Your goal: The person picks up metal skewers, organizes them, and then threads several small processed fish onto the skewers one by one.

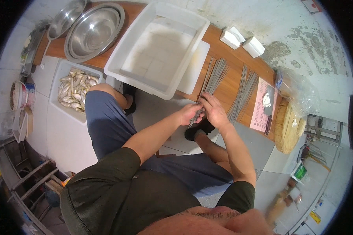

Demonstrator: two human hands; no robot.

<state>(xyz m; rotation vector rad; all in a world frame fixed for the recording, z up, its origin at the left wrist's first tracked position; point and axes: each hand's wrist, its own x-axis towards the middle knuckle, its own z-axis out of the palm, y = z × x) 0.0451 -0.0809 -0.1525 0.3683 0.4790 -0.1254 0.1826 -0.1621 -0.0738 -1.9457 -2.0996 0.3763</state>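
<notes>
My left hand (190,114) is closed around the near ends of a bundle of thin grey metal skewers (217,75). Its far ends fan out over the wooden table. Against the same bundle, my right hand (214,109) grips with bent fingers, close to my left thumb. Part of the skewers is hidden under both hands, and their tips show just below the left fist. A second loose bundle of skewers (243,91) lies to the right on the table, partly behind my right wrist.
A white plastic tub (169,90) overhangs the wooden table (213,38), partly over a white cutting board (198,66). Steel bowls (94,33) stand at the far left. A floor bin (54,98) holds several small fish (75,88). Right are a pink printed sheet (256,110) and a round chopping block (285,126).
</notes>
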